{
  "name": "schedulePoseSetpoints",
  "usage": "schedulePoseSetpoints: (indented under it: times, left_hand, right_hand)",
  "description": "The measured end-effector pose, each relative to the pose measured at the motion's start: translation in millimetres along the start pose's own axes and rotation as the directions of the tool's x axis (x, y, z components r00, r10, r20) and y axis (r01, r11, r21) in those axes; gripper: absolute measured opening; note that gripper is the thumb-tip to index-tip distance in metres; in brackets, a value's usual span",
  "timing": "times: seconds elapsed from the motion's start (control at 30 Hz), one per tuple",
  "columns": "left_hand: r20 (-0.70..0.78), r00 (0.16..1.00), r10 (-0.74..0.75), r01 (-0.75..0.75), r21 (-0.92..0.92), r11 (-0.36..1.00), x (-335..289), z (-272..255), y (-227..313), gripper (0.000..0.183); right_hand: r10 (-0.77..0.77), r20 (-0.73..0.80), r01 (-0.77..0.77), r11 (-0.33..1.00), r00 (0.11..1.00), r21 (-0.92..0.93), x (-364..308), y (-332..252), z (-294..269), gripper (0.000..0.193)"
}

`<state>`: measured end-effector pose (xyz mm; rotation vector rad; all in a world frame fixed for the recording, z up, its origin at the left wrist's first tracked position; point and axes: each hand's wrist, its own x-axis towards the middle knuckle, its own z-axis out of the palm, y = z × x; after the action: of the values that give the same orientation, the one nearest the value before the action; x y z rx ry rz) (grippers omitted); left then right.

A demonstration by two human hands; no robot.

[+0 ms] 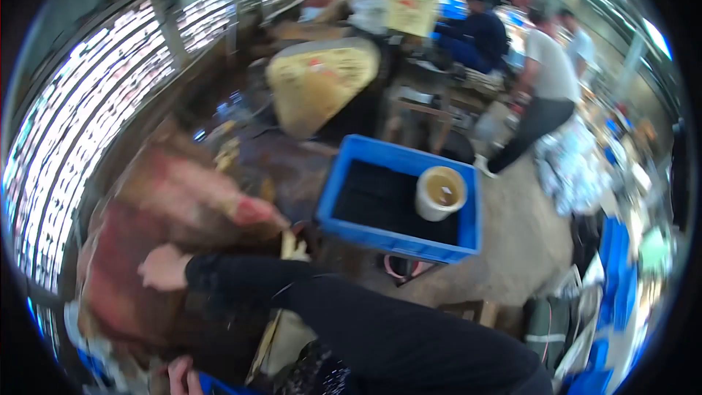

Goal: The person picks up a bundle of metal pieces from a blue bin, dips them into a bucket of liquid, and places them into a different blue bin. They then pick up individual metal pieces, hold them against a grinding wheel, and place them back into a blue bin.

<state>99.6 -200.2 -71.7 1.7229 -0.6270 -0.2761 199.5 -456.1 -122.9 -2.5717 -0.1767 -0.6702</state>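
Note:
My right arm, in a black sleeve, reaches across to the left. My right hand [164, 268] is over a reddish-brown, stained surface [135, 300], its fingers curled in. Blur hides what, if anything, is in them. At the lower edge, only some fingers of my left hand [183, 378] show, beside a blue edge; whether they hold anything is hidden. Beyond my right hand, a smeared pinkish-red long shape [212, 190] lies on the same worktop. A pale yellow strip [294, 246] sits just past my sleeve.
A blue crate [398, 244] holding a white bucket [439, 194] stands ahead. A yellowish, rounded triangular panel [322, 80] is beyond the worktop. Several people [552, 66] are at the back right. Plastic-wrapped goods [574, 164] and blue bins [614, 271] line the right side.

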Motion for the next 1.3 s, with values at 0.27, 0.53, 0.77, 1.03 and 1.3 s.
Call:
schedulePoseSetpoints:
  times: [0.27,0.53,0.77,1.03,1.3]
  left_hand:
    - [0.44,0.35,0.827,-0.682,-0.485,0.547,35.1,19.1,103.2,0.015]
    - [-0.063,0.642,0.764,-0.636,-0.601,0.484,-14.3,20.2,144.5,0.007]
    - [0.121,0.506,0.854,-0.614,-0.645,0.455,-14.4,33.5,139.0,0.011]
    - [0.005,0.606,0.796,-0.551,-0.719,0.424,-48.8,72.3,129.9,0.018]
    - [0.14,0.687,0.713,-0.526,-0.581,0.62,-66.4,36.6,93.0,0.002]
  right_hand:
    - [0.244,0.032,-0.235,0.956,0.969,-0.175,-1.5,35.2,-26.9,0.027]
    - [0.208,0.026,-0.206,0.977,0.978,-0.058,12.3,18.3,-2.9,0.032]
    - [0.196,-0.017,-0.196,0.98,0.98,0.022,-19.3,9.6,-23.9,0.034]
    - [0.186,-0.097,-0.187,0.982,0.978,0.001,-4.5,6.0,-8.3,0.037]
    - [0.201,-0.047,-0.205,0.967,0.979,-0.151,4.9,19.0,17.4,0.038]
